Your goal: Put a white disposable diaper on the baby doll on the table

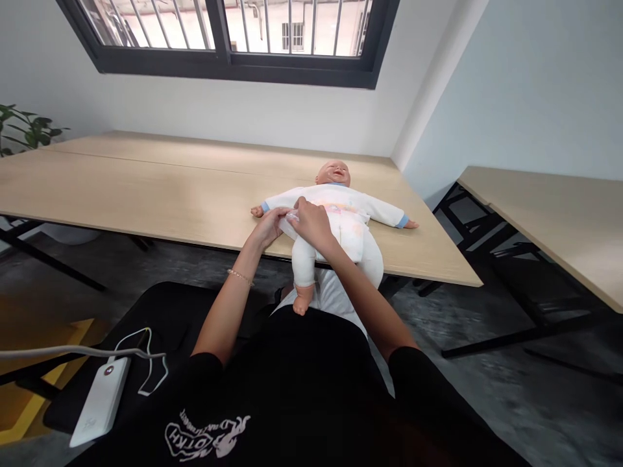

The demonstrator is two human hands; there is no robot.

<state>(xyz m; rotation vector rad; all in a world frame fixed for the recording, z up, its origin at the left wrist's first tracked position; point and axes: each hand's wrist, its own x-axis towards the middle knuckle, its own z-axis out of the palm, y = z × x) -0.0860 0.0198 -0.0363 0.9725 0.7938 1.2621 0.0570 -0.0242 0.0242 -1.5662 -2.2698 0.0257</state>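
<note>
A baby doll (341,214) in a white romper with blue cuffs lies on its back near the front edge of a long wooden table (146,188), arms spread, legs hanging over the edge. My left hand (269,224) and my right hand (311,220) meet at the doll's side, fingers closed on a fold of the white romper (288,222). A thin bracelet circles my left wrist.
A white power bank (100,402) with a looped cable rests on a black surface at lower left. A second wooden table (549,214) stands to the right, with black metal frames below. A barred window runs along the back wall; a plant (24,130) stands far left.
</note>
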